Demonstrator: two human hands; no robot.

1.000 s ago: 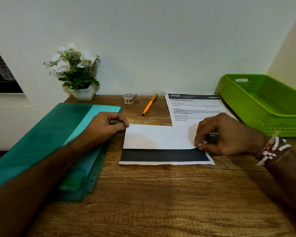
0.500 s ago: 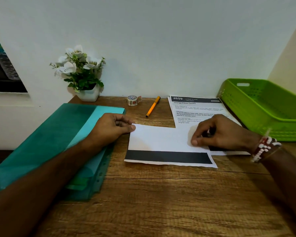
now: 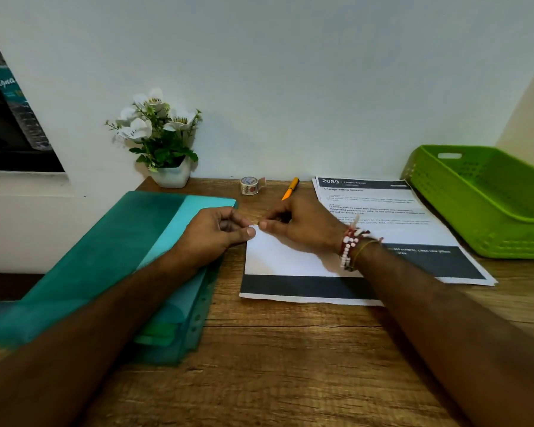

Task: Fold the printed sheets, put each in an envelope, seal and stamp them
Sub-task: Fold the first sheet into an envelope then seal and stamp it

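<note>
A: Where's the sheet sitting?
B: The folded sheet (image 3: 290, 260) is lying flat on the wooden surface (image 3: 290, 349), mostly nearer than the fingers. A dark printed band is showing along its near edge, and a white flap is covering the rest.

A: Hands?
B: Both are meeting at the sheet's far-left corner. The left hand (image 3: 216, 232) is keeping its fingers (image 3: 249, 232) curled, thumb tip pinning that corner. The right hand (image 3: 299, 226) is reaching across the sheet, fingers (image 3: 264, 224) curled too, gripping the same corner and almost touching the left thumb. Beaded bracelets (image 3: 350, 245) are sitting on the right wrist.

A: Other paper?
B: The stack of printed sheets (image 3: 383, 211) is lying right of the fingers, its "2659" header at the far end. The right arm is hiding where it meets the folded one. The teal folder (image 3: 121, 257) is lying left of the fingers, under the left forearm.

A: Past the fingers?
B: The orange pen (image 3: 291, 188) and the small patterned roll (image 3: 249, 185) are lying just beyond, near each other but apart. Further left, a white pot of flowers (image 3: 164, 143) is standing at the wall. Far right, a green basket (image 3: 490, 204) is sitting beside the stack.
</note>
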